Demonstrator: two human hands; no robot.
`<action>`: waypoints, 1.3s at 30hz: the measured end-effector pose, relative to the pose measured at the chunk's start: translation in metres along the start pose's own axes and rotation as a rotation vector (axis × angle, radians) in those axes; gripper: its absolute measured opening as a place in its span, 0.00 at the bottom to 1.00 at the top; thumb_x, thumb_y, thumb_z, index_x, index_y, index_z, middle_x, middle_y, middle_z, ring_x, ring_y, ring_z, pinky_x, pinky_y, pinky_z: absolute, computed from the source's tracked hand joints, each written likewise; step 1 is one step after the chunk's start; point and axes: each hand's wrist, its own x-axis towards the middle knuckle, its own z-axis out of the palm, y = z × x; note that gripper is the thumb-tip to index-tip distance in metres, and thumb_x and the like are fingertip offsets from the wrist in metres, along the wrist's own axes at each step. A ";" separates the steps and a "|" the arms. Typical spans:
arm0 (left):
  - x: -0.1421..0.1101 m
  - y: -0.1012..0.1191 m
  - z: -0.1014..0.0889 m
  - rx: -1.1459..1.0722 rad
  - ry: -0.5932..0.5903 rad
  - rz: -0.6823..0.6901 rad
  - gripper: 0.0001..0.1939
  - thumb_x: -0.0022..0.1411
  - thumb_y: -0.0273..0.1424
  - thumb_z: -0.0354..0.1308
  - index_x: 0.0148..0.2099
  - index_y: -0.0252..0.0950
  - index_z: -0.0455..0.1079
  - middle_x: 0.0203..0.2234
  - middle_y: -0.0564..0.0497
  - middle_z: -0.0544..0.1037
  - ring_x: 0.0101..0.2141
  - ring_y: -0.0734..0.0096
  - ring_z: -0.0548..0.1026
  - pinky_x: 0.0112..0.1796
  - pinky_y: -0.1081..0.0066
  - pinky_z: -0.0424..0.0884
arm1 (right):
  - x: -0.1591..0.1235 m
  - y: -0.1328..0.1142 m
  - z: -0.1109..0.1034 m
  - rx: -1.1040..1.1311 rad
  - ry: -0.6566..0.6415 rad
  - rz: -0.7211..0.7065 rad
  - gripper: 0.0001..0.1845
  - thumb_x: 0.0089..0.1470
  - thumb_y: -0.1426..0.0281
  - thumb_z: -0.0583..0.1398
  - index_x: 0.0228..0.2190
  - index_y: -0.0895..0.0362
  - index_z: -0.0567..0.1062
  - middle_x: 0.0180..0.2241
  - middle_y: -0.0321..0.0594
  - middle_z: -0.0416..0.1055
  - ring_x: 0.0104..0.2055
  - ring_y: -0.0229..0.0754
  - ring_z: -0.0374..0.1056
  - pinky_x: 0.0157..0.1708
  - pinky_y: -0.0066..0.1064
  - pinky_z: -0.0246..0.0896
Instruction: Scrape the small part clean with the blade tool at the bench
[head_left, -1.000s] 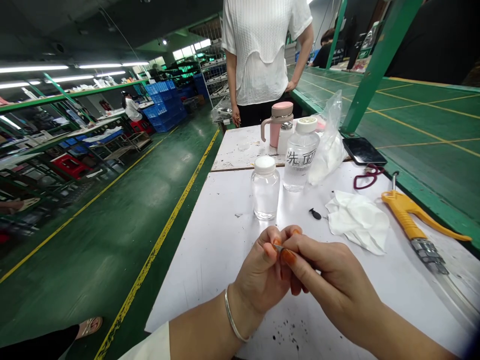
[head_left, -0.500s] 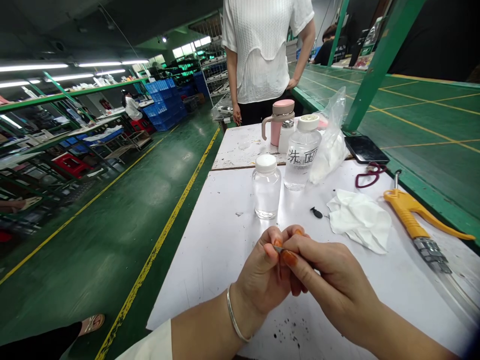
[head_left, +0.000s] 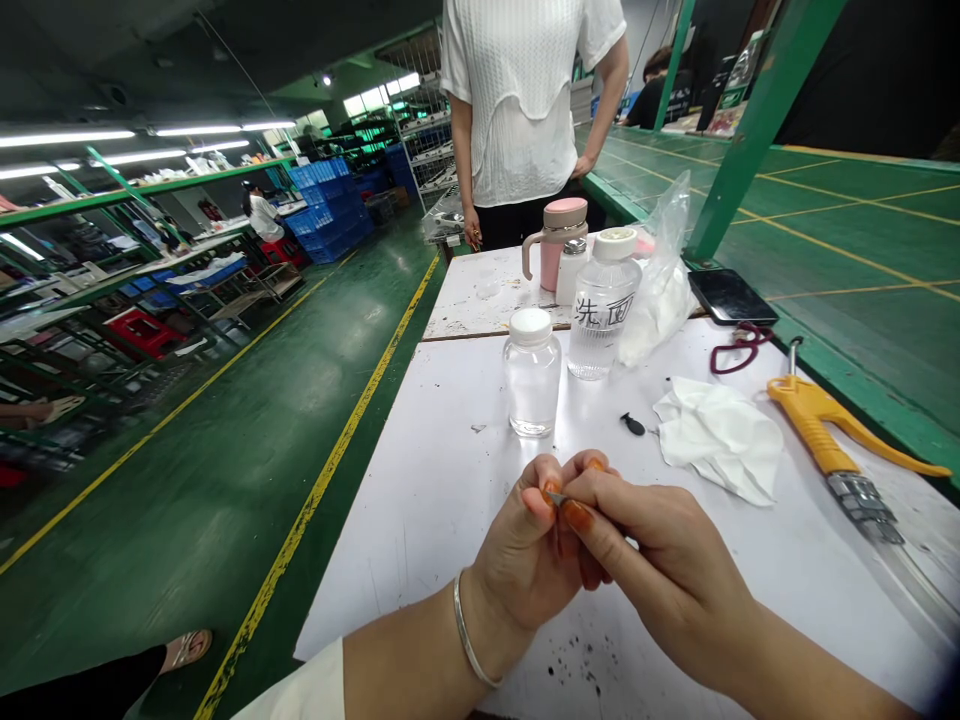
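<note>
Over the front of the white table (head_left: 397, 500), my two hands meet at the fingertips. Thumb and forefinger of my right hand (head_left: 664, 545) pinch a small, thin grey pointed piece (head_left: 556, 496), too small to identify. Its tip touches or lies very close to the thumb and finger of my left hand (head_left: 517, 555), which is curled closed with a silver bangle at the wrist. Whatever the left fingers grip is hidden. Just beyond the hands stands a clear bottle (head_left: 532, 385) with a white cap. A small black piece (head_left: 632, 425) lies to its right, near a crumpled white cloth (head_left: 720, 440).
Farther back are a larger clear bottle (head_left: 596, 330) with black writing, a pink cup (head_left: 551, 260), a plastic bag (head_left: 660, 310) and a phone (head_left: 731, 297). At right lies a yellow air gun (head_left: 817, 430) with a hose. A person in a white top (head_left: 525, 120) stands beyond the table.
Both hands keep almost the same place and grip. The small grey piece shows slightly differently between the fingertips; the view has shifted a little.
</note>
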 end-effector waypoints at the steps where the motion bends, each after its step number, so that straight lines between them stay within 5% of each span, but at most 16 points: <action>1: 0.000 0.000 0.000 -0.004 -0.003 -0.001 0.21 0.45 0.44 0.74 0.28 0.39 0.67 0.41 0.53 0.73 0.41 0.70 0.74 0.43 0.71 0.74 | 0.000 0.000 0.000 0.001 0.002 -0.004 0.15 0.67 0.72 0.50 0.27 0.55 0.68 0.21 0.31 0.64 0.21 0.32 0.61 0.21 0.25 0.55; 11: 0.000 -0.001 -0.001 -0.009 -0.006 -0.009 0.20 0.45 0.43 0.74 0.28 0.38 0.69 0.40 0.52 0.73 0.41 0.70 0.74 0.39 0.74 0.73 | 0.000 0.000 0.001 0.015 0.011 -0.021 0.16 0.66 0.73 0.50 0.26 0.56 0.68 0.20 0.29 0.62 0.21 0.31 0.60 0.22 0.24 0.54; 18: 0.001 -0.002 -0.003 0.009 -0.044 -0.014 0.18 0.48 0.44 0.72 0.30 0.40 0.71 0.41 0.53 0.73 0.34 0.73 0.73 0.24 0.76 0.67 | 0.001 0.002 0.001 -0.004 0.015 -0.043 0.16 0.66 0.74 0.51 0.26 0.56 0.68 0.20 0.29 0.63 0.20 0.30 0.59 0.21 0.24 0.54; 26: 0.001 -0.001 -0.001 -0.093 -0.075 -0.002 0.13 0.48 0.40 0.73 0.29 0.41 0.73 0.41 0.53 0.74 0.46 0.70 0.74 0.49 0.71 0.72 | 0.001 0.001 0.003 -0.008 0.061 -0.116 0.13 0.65 0.76 0.52 0.29 0.56 0.69 0.22 0.28 0.64 0.22 0.28 0.61 0.23 0.21 0.56; 39: 0.000 -0.003 -0.003 -0.116 -0.086 0.013 0.13 0.50 0.38 0.72 0.29 0.39 0.71 0.41 0.53 0.73 0.47 0.68 0.72 0.51 0.69 0.69 | 0.000 0.003 0.007 -0.074 0.092 -0.132 0.12 0.64 0.77 0.51 0.30 0.55 0.70 0.22 0.28 0.63 0.21 0.28 0.59 0.22 0.20 0.55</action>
